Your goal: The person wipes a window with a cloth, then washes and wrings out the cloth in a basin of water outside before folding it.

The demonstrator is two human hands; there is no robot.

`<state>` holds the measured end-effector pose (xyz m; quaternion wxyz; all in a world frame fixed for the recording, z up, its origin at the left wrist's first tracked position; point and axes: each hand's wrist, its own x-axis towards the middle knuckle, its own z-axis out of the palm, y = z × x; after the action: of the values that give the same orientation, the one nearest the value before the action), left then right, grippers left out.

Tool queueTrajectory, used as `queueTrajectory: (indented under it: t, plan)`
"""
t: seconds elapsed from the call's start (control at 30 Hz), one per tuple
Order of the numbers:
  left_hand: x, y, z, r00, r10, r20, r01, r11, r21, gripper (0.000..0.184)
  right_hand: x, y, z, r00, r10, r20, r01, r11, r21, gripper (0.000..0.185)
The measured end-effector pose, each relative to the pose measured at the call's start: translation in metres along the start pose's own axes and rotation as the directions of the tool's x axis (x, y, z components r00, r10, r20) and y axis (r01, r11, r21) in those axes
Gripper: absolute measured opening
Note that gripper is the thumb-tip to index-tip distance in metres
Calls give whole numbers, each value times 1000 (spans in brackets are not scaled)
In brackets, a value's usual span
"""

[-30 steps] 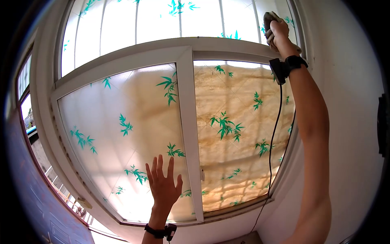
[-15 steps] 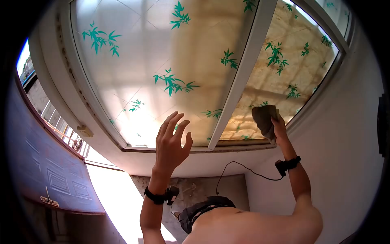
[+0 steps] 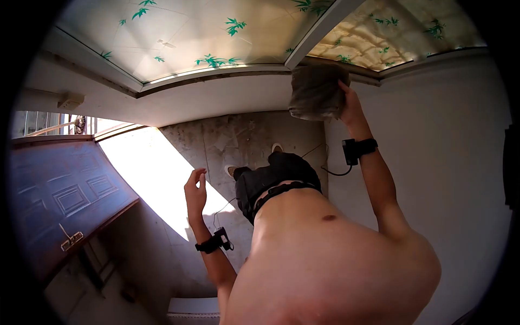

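A folded grey-brown cloth hangs in the right hand, just below the lower edge of the window; whether it touches the sill behind it cannot be told. The right hand grasps the cloth by its right-hand edge, thumb laid over the near face, with the arm stretched forward. The left hand is released, its fingers loosely bent, held up in the air well apart from the cloth and seen against the sunlit patch of floor. Each wrist wears a black strap with a small box, one on the right and one on the left; a thin black cable loops from the right one. Above the cloth, a pale window frame post parts the left pane from the more amber right pane, both patterned with green bamboo leaves. Below, the person's dark trousers and light shoes show on the grey floor. A white wall rises at the right, and a panelled bluish-purple door with a metal handle stands at the left, near the bright doorway
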<state>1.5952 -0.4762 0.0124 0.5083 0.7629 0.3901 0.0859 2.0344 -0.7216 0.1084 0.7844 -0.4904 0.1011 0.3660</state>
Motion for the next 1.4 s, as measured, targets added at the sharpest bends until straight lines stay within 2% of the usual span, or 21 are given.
queueTrajectory:
  t: [0.23, 0.3, 0.4, 0.57, 0.67, 0.73, 0.77, 0.8, 0.83, 0.87, 0.9, 0.93, 1.0, 1.03, 1.1, 1.13, 1.2, 1.23, 1.27, 1.33, 1.4]
  plan:
    - [-36, -61, 13, 983, -178, -42, 175, 982, -71, 22, 32, 31, -1, 990, -93, 105, 84, 993, 89, 52]
    - [-36, -66, 13, 985, -166, -43, 163, 985, -60, 22, 55, 66, 7, 975, -194, -107, 141, 917, -373, 52]
    - [-45, -68, 9, 982, -183, -38, 183, 983, -7, 23, 53, 54, 19, 964, -82, -252, -40, 894, -446, 53]
    - [-68, -96, -1, 972, -228, -48, 224, 971, -81, 24, 45, -21, -38, 904, -301, -303, 126, 865, -485, 57]
    - [-84, -118, -1, 960, -278, -40, 277, 960, -45, 24, -17, -90, -53, 722, -685, -97, 446, 567, -693, 48]
    - [-88, -118, -2, 938, -347, 0, 347, 938, -1, 26, -64, -106, -28, 387, -922, -20, 479, 219, -850, 43]
    - [-91, -118, 1, 935, -355, 16, 355, 935, 6, 26, -57, -102, -54, 391, -920, -28, 463, 223, -858, 43]
    - [-91, -120, 4, 938, -343, 42, 342, 939, 25, 26, -43, -94, -93, 338, -921, 193, 68, -181, -981, 40]
    - [-87, -122, 7, 945, -321, 60, 318, 947, 45, 25, -32, -83, -128, 376, -838, 396, -340, -522, -782, 37]
    - [-79, -127, 3, 954, -288, 85, 282, 956, 80, 24, -35, -55, -147, 740, -580, 341, -201, -674, -711, 39]
    - [-75, -132, 4, 967, -221, 129, 209, 973, 99, 25, -41, -33, -198, 949, -313, 33, -147, -531, -834, 42]
    - [-71, -118, -4, 966, -189, 175, 162, 974, 158, 26, -53, -4, -234, 959, -85, -271, -276, -508, -816, 45]
    - [-69, -107, -24, 966, -169, 195, 129, 971, 201, 26, -106, 90, -369, 891, 106, -442, -260, -679, -686, 49]
    - [-71, -124, -30, 970, -211, 121, 196, 973, 124, 25, -157, 139, -407, 799, 106, -591, -428, -590, -685, 50]
    - [-81, -134, -44, 956, -293, 4, 292, 955, 57, 26, -273, 201, -413, 639, 319, -700, -581, -395, -711, 51]
    - [-83, -139, -46, 948, -316, -43, 317, 947, 49, 26, -328, 226, -421, 664, 418, -620, -615, -166, -771, 52]
    - [-90, -160, -45, 927, -373, -35, 375, 923, 89, 27, -415, 288, -434, 691, 166, -704, -657, -262, -707, 40]
    - [-92, -172, -41, 933, -360, 1, 356, 925, 134, 27, -439, 324, -486, 625, 352, -696, -464, -549, -695, 40]
    - [-92, -179, -38, 938, -345, 41, 333, 926, 177, 27, -450, 336, -486, 619, 360, -698, -484, -524, -700, 40]
    - [-83, -160, -23, 938, -333, 93, 296, 913, 283, 26, -454, 342, -475, 476, 182, -860, -869, -52, -492, 39]
    - [-72, -140, -9, 949, -181, 259, 75, 925, 372, 25, -445, 338, -471, 210, 143, -967, -879, 460, -123, 41]
